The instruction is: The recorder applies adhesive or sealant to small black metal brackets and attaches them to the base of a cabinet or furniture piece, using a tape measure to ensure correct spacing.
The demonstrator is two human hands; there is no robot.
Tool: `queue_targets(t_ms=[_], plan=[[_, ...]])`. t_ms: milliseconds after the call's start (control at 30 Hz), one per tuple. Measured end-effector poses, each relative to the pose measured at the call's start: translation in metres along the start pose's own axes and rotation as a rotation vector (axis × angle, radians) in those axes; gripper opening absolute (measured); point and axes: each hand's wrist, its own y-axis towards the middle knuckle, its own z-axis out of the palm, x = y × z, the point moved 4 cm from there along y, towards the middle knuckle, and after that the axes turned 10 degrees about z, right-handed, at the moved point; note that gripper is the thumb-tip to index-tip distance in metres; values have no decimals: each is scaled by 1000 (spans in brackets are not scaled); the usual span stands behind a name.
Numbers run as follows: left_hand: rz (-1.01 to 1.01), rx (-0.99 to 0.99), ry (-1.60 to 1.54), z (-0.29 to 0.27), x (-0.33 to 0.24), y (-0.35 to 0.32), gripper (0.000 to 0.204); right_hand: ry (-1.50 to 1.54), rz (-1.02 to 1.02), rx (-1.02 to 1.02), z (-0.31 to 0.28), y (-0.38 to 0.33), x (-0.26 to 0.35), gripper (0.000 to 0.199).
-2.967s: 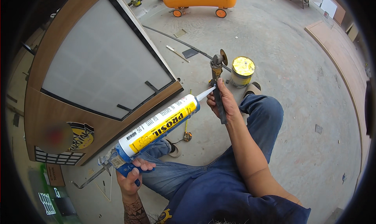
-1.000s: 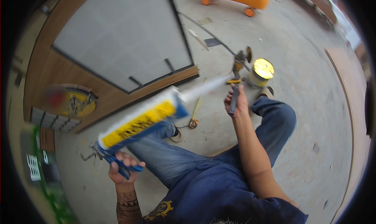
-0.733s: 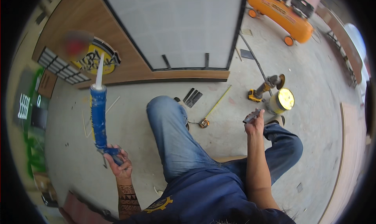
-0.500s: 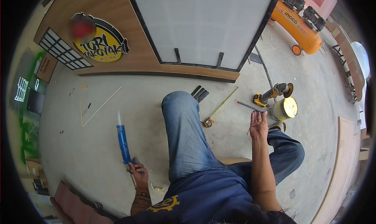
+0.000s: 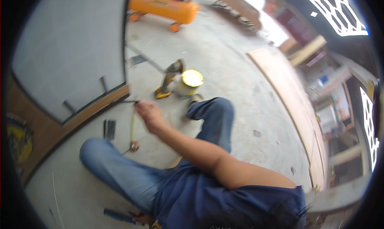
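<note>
Near the bottom edge of the view, a blue caulking gun [image 5: 117,216] is seen lying low on the concrete floor [image 5: 240,89], and the left hand [image 5: 141,218] is closed around its near end, though most of that hand is hidden behind the dark blue shirt [image 5: 224,197]. Farther up, the right hand [image 5: 147,112] is raised over the floor with its fingers curled together; a thin dark tool [image 5: 129,102] appears to be pinched at the fingertips, but motion blur keeps this from being told for certain. Just below that hand a yellow strip [image 5: 132,125] is laid on the floor, ending at a small round object [image 5: 134,146]. Two short dark pieces [image 5: 109,129] are set to the left of it. To the far right of the hand a yellow power tool [image 5: 167,83] and a can with a yellow lid [image 5: 190,82] are placed side by side. A large wooden panel with a grey face [image 5: 68,57] is spread across the left. An orange compressor tank [image 5: 164,5] is parked at the far end.
</note>
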Motion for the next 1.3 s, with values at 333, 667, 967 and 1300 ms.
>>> queue_targets(t_ms=[333, 667, 967, 1300], plan=[[-667, -62, -1213, 200, 190, 179, 40, -43, -162, 47, 64, -21, 39, 24], [-192, -439, -1907, 116, 296, 478, 19, -64, -58, -92, 127, -42, 9, 33], [287, -474, -1751, 50, 275, 533, 23, -118, 66, -196, 142, -61, 1, 33], [-657, -71, -1920, 162, 302, 418, 20, -10, 90, -105, -84, 27, 129, 46]])
